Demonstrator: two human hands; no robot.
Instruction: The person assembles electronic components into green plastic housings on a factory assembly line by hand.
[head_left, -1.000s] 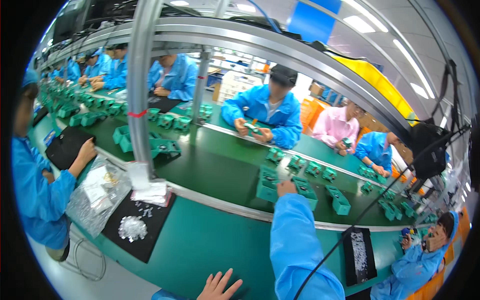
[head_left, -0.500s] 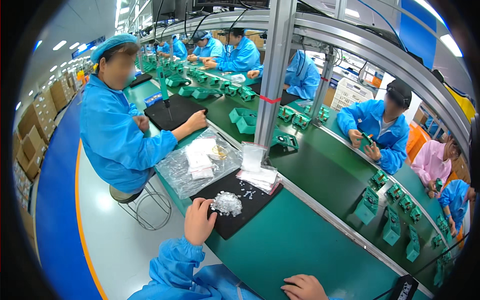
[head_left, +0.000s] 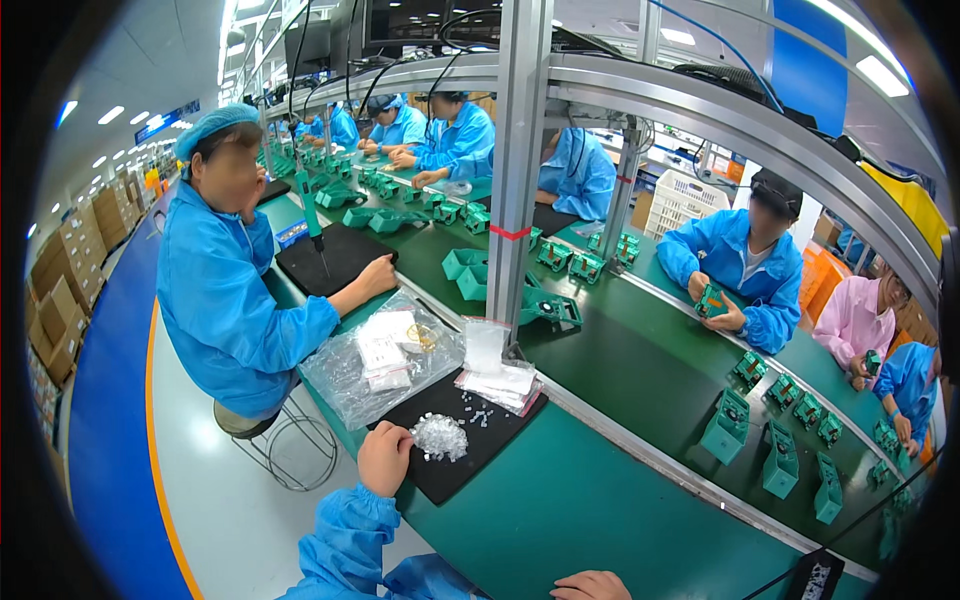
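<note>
My left hand (head_left: pixel 385 460) rests at the near left edge of a black mat (head_left: pixel 490 450), just left of a heap of small clear plastic pieces (head_left: pixel 440 437). Its fingers are curled in and pressed together, and whatever they may hold is hidden. A few loose pieces (head_left: pixel 480 414) are scattered on the mat beyond the heap. Down at the lower edge, my right hand (head_left: pixel 592 586) lies flat on the green tabletop (head_left: pixel 580 480), partly cut off by the frame, with nothing visible in it.
Flat plastic bags (head_left: pixel 497 375) overlap the mat's far side, beside a large clear bag (head_left: pixel 380 360) with white packets. A metal post (head_left: pixel 518 180) rises behind. Green housings (head_left: pixel 726 425) stand on the conveyor (head_left: pixel 640 360). A co-worker (head_left: pixel 230 280) sits left by a hanging screwdriver (head_left: pixel 308 205).
The view has shifted slightly. My left fingers have curled in more beside the heap. My right hand shows less at the lower edge. The left co-worker has raised one hand to the head.
</note>
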